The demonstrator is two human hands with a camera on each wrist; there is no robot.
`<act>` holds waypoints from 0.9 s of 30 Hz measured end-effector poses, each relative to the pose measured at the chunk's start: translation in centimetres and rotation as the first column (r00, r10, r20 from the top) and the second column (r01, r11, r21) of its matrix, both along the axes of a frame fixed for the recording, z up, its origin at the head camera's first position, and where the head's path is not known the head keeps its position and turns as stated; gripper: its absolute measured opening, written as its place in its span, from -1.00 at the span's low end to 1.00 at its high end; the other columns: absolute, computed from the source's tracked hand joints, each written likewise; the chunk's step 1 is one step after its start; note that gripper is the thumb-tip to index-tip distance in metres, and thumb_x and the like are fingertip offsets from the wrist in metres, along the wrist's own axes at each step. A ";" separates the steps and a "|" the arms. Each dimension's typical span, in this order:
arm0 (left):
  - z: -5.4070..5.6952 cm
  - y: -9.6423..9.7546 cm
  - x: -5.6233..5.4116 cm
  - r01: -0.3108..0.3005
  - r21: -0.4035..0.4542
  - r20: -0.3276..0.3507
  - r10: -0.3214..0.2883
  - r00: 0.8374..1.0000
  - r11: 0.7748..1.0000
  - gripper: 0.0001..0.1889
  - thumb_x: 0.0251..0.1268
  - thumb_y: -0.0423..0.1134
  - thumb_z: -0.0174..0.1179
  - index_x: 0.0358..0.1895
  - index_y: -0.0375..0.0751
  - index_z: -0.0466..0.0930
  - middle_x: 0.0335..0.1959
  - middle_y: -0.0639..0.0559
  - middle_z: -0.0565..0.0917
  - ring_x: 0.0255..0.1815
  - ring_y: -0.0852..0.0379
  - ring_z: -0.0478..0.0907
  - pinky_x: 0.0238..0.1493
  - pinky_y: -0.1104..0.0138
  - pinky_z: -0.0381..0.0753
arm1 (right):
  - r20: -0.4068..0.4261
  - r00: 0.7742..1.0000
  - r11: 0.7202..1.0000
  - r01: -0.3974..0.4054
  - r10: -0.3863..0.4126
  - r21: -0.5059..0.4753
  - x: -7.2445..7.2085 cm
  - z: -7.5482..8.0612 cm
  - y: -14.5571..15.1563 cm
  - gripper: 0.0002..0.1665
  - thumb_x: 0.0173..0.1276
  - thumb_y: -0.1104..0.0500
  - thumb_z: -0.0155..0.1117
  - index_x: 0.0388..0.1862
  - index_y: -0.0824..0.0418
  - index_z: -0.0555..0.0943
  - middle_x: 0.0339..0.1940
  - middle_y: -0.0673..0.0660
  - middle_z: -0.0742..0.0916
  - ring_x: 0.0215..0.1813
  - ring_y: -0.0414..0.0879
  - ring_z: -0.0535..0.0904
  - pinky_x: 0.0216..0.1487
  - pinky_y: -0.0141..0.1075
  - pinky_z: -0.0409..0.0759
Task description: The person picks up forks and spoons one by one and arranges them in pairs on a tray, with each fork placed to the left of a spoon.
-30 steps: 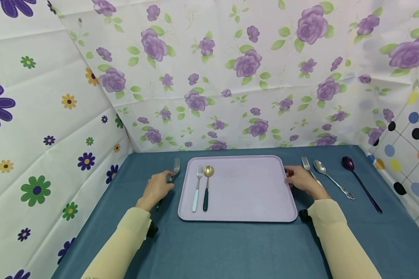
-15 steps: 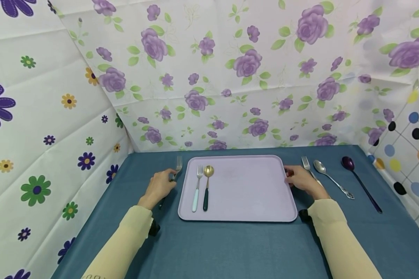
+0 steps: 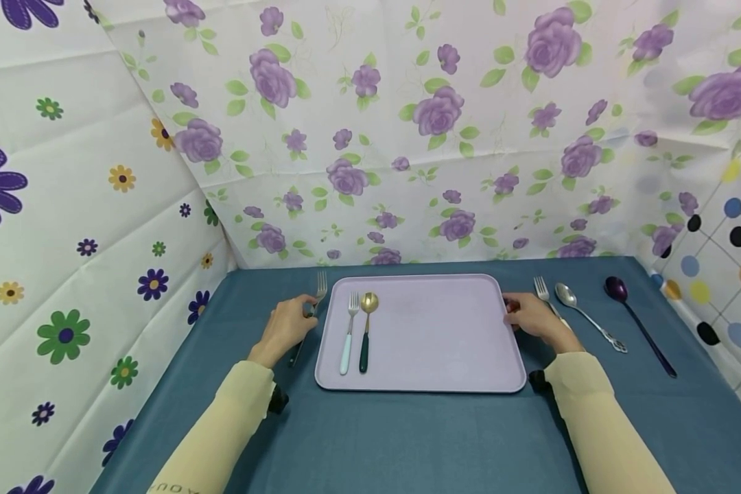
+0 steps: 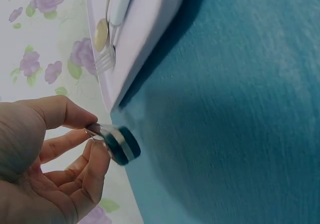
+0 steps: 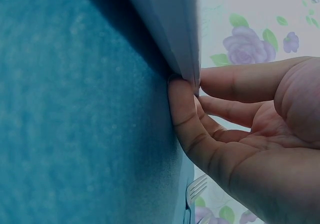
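My left hand (image 3: 287, 321) pinches a fork (image 3: 322, 287) just left of the tray, tines pointing to the back. In the left wrist view the thumb and fingers hold its neck, and its dark green handle (image 4: 120, 145) with a pale band is seen end-on. The right edge of the pale lilac tray (image 3: 435, 336) is pinched by my right hand (image 3: 534, 317), with the thumb and a finger on either side of the rim in the right wrist view. On the tray's left part lie a fork with a pale blue handle (image 3: 346, 350) and a gold spoon with a dark green handle (image 3: 369, 302).
To the right of the tray lie a fork (image 3: 541, 289) partly hidden by my right hand, a silver spoon (image 3: 566, 296) and a dark purple spoon (image 3: 616, 289). Flowered cloth (image 3: 358, 137) hangs behind the blue-covered table (image 3: 407, 439), with patterned cloths at both sides.
My left hand has moved a little right and toward the back with the fork, which is now closer to the tray. The right hand and the tray have stayed in place.
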State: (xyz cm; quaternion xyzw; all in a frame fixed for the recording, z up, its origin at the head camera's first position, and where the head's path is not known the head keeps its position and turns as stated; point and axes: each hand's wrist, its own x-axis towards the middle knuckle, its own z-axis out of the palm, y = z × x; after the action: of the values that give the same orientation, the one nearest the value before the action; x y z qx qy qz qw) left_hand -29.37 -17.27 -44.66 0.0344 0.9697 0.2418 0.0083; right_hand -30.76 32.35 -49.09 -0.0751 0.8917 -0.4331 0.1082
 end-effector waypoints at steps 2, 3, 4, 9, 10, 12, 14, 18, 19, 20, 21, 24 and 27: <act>0.1 0.2 0.1 0.001 0.007 -0.008 -0.001 1.000 1.000 -0.58 0.44 -0.32 0.25 0.33 -0.23 0.60 -0.26 -0.11 0.72 -0.59 0.09 0.52 -0.55 0.27 0.42 | 0.001 1.000 1.000 0.001 -0.001 0.002 0.0 0.0 0.0 -0.33 0.41 0.48 0.13 0.47 0.65 0.28 -0.24 0.26 0.56 -0.19 0.06 0.56 -0.20 -0.16 0.71; 0.1 0.3 0.1 0.003 0.013 -0.012 -0.003 1.000 1.000 -0.58 0.44 -0.33 0.25 0.32 -0.23 0.60 -0.26 -0.12 0.72 -0.59 0.08 0.52 -0.55 0.27 0.42 | 0.000 1.000 1.000 0.000 0.000 0.004 -0.1 -0.1 0.0 -0.33 0.41 0.48 0.13 0.48 0.66 0.28 -0.24 0.26 0.56 -0.19 0.06 0.56 -0.20 -0.16 0.71; 0.2 0.4 0.1 0.007 0.017 -0.014 -0.007 1.000 1.000 -0.58 0.43 -0.33 0.25 0.33 -0.23 0.60 -0.26 -0.12 0.72 -0.60 0.08 0.52 -0.56 0.27 0.41 | 0.001 1.000 1.000 0.002 -0.002 0.004 -0.1 -0.1 0.0 -0.33 0.41 0.48 0.13 0.48 0.65 0.28 -0.24 0.26 0.56 -0.19 0.06 0.56 -0.19 -0.16 0.71; 0.4 1.1 0.2 0.003 0.028 -0.013 -0.003 1.000 1.000 -0.57 0.44 -0.31 0.27 0.33 -0.22 0.60 -0.24 -0.13 0.73 -0.57 0.09 0.54 -0.54 0.27 0.43 | 0.001 1.000 1.000 -0.003 0.003 0.001 -0.1 -0.2 -0.1 -0.32 0.41 0.48 0.12 0.48 0.66 0.27 -0.24 0.25 0.56 -0.19 0.05 0.56 -0.19 -0.16 0.71; 0.4 1.2 0.2 0.001 0.026 -0.013 -0.001 1.000 1.000 -0.57 0.44 -0.30 0.27 0.33 -0.22 0.60 -0.23 -0.12 0.73 -0.56 0.09 0.55 -0.53 0.27 0.44 | 0.001 1.000 1.000 -0.003 0.003 0.000 -0.1 -0.2 -0.1 -0.32 0.41 0.48 0.12 0.48 0.66 0.27 -0.24 0.25 0.56 -0.20 0.05 0.56 -0.19 -0.16 0.71; 0.5 1.4 0.2 -0.003 0.021 -0.013 0.003 1.000 1.000 -0.58 0.45 -0.29 0.28 0.33 -0.21 0.60 -0.24 -0.11 0.73 -0.55 0.09 0.55 -0.52 0.27 0.45 | 0.000 1.000 1.000 -0.004 0.004 0.001 -0.1 -0.2 -0.1 -0.32 0.40 0.48 0.12 0.47 0.66 0.27 -0.24 0.25 0.56 -0.20 0.05 0.56 -0.19 -0.16 0.71; 0.5 1.6 0.1 -0.002 0.016 -0.016 0.003 1.000 1.000 -0.58 0.45 -0.29 0.28 0.33 -0.21 0.60 -0.25 -0.10 0.73 -0.54 0.10 0.56 -0.51 0.27 0.46 | -0.002 1.000 1.000 -0.003 0.003 0.003 -0.1 -0.2 -0.1 -0.32 0.40 0.48 0.13 0.47 0.66 0.28 -0.24 0.25 0.56 -0.20 0.05 0.56 -0.19 -0.16 0.71; 0.7 2.0 0.0 0.004 0.019 -0.013 -0.004 1.000 1.000 -0.57 0.45 -0.28 0.29 0.34 -0.20 0.60 -0.21 -0.11 0.74 -0.52 0.10 0.58 -0.50 0.27 0.51 | -0.003 1.000 1.000 -0.002 0.002 0.005 -0.1 -0.2 -0.1 -0.32 0.40 0.48 0.14 0.47 0.66 0.28 -0.24 0.25 0.56 -0.20 0.05 0.56 -0.19 -0.17 0.71; 0.7 2.1 0.0 0.005 0.020 -0.011 -0.005 1.000 1.000 -0.57 0.45 -0.28 0.30 0.34 -0.20 0.60 -0.20 -0.12 0.74 -0.51 0.10 0.59 -0.49 0.27 0.52 | -0.004 1.000 1.000 -0.001 0.001 0.006 -0.1 -0.2 -0.1 -0.32 0.40 0.48 0.14 0.47 0.66 0.28 -0.24 0.25 0.56 -0.20 0.05 0.56 -0.19 -0.17 0.71; 0.8 2.2 -0.1 0.005 0.021 -0.007 -0.005 1.000 1.000 -0.57 0.45 -0.28 0.30 0.34 -0.20 0.60 -0.18 -0.13 0.74 -0.50 0.11 0.60 -0.49 0.27 0.54 | -0.005 1.000 1.000 -0.001 0.001 0.007 -0.1 -0.2 -0.1 -0.33 0.40 0.48 0.14 0.47 0.65 0.29 -0.24 0.25 0.56 -0.20 0.05 0.56 -0.19 -0.17 0.71; 0.8 2.3 0.0 0.006 0.022 -0.005 -0.006 1.000 1.000 -0.57 0.44 -0.28 0.30 0.34 -0.20 0.60 -0.18 -0.13 0.74 -0.49 0.11 0.61 -0.48 0.26 0.55 | -0.003 1.000 1.000 -0.001 0.001 0.006 -0.1 -0.2 -0.1 -0.33 0.41 0.48 0.14 0.47 0.65 0.28 -0.24 0.26 0.56 -0.19 0.05 0.56 -0.19 -0.16 0.71; 0.8 2.5 0.0 0.008 0.021 -0.003 -0.008 1.000 1.000 -0.57 0.44 -0.29 0.30 0.34 -0.20 0.60 -0.19 -0.12 0.74 -0.49 0.10 0.61 -0.49 0.26 0.56 | 0.000 1.000 1.000 0.001 -0.001 0.008 -0.1 -0.3 0.0 -0.32 0.40 0.47 0.14 0.47 0.65 0.28 -0.24 0.25 0.56 -0.19 0.05 0.56 -0.19 -0.16 0.71; 0.8 2.9 -0.1 0.011 0.026 0.002 -0.011 1.000 1.000 -0.56 0.43 -0.30 0.28 0.34 -0.20 0.60 -0.19 -0.13 0.74 -0.49 0.10 0.61 -0.49 0.27 0.55 | 0.006 1.000 1.000 0.004 -0.004 0.007 -0.1 -0.3 0.0 -0.32 0.41 0.47 0.15 0.48 0.65 0.28 -0.24 0.25 0.56 -0.19 0.05 0.56 -0.19 -0.16 0.70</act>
State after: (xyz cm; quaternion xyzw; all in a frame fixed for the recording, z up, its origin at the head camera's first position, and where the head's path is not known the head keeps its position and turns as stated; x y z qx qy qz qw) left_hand -29.45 -14.41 -43.89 0.0394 0.9663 0.2543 0.0102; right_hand -30.90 32.32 -49.37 -0.0717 0.8929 -0.4306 0.1104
